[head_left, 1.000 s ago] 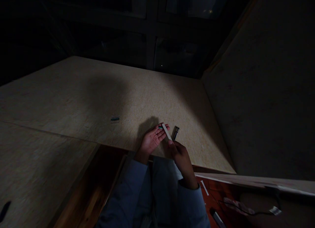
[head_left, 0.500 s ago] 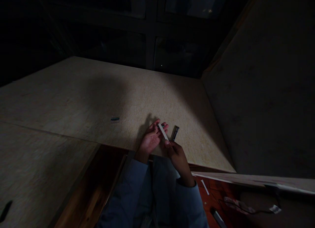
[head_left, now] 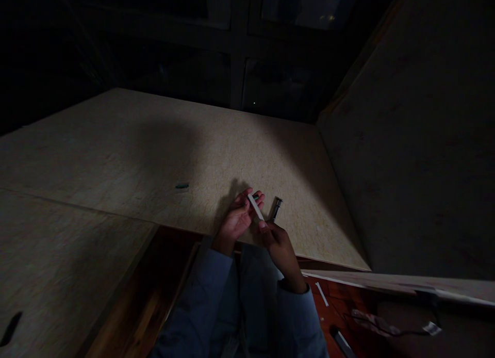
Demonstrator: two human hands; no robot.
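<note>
Pinches a flat, narrow, pale strip [head_left: 256, 207] between thumb and fingers of the right hand [head_left: 281, 247], over the left hand [head_left: 236, 221], palm up, fingers slightly parted. Works over a mottled tabletop [head_left: 235, 141], near a slim, shiny-ended tool [head_left: 277, 208], partly obscured. Cannot identify the green sliver [head_left: 256, 197] by the strip's tip.
</note>
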